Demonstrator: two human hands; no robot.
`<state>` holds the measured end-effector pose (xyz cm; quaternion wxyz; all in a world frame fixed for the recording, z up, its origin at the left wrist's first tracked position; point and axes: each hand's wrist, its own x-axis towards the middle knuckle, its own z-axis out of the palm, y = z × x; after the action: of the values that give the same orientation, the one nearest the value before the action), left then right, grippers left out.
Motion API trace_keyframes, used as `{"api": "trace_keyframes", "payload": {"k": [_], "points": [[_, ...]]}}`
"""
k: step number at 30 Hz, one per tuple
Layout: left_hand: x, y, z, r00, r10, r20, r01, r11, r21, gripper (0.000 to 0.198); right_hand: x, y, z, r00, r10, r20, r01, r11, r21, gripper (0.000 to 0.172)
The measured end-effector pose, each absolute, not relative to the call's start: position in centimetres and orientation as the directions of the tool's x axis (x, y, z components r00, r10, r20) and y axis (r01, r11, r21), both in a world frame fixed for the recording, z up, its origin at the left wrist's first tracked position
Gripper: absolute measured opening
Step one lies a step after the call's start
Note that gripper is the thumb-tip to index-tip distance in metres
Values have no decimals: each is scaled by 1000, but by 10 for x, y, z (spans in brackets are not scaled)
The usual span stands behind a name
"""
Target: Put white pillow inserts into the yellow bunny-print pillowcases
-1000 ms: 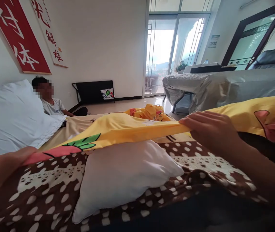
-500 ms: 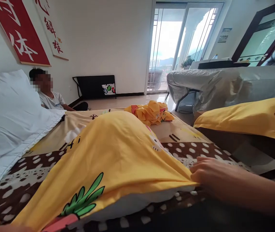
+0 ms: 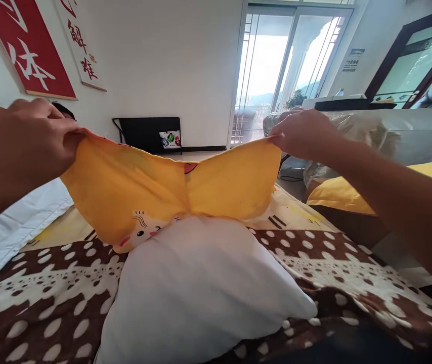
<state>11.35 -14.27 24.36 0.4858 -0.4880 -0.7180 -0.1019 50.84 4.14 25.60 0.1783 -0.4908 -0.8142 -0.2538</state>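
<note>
A yellow printed pillowcase [image 3: 223, 187] is stretched in the air between my hands, sagging in the middle. My left hand [image 3: 30, 136] is closed on its upper left corner, and my right hand [image 3: 301, 134] pinches the upper right corner. Beneath it lies a white pillow [image 3: 201, 288], largely uncovered, with the cloth's lower edge hanging against its far end. Whether any of the pillow is still inside the cloth cannot be seen.
A brown and cream patterned blanket [image 3: 60, 283] covers the bed. White bedding [image 3: 22, 217] lies at the left, where a person's head [image 3: 64, 110] shows partly behind my hand. At right are another yellow pillow [image 3: 337, 194] and a plastic-covered table [image 3: 398, 131].
Both hands have risen and moved away from me, carrying the pillowcase up and off most of the white pillow. The cloth now hides the crumpled yellow fabric behind it.
</note>
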Motion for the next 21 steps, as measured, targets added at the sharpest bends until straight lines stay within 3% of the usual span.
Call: {"api": "trace_keyframes", "payload": {"k": [3,5,8,11,16,19,21], "points": [[119,-116,237,-79,630,773,892,390,-227,65,491,72,245,-349,741,573,923,377,74,32],[114,-96,227,-159,670,725,906,390,-162,48,477,92,237,-238,805,544,924,360,-129,29],[102,-64,207,-344,731,589,895,446,-31,44,455,126,215,-145,857,495,875,345,-341,25],[89,-33,177,-461,744,484,865,498,60,46,437,162,174,-160,882,443,870,339,-359,23],[93,-5,143,-423,807,411,897,437,66,36,422,191,121,-257,908,330,903,347,-252,20],[123,-11,145,-212,839,501,977,187,101,42,409,161,125,-366,819,441,820,509,-264,41],[147,-18,140,-4,873,488,990,-65,124,46,396,131,124,-556,679,479,639,718,-276,48]]}}
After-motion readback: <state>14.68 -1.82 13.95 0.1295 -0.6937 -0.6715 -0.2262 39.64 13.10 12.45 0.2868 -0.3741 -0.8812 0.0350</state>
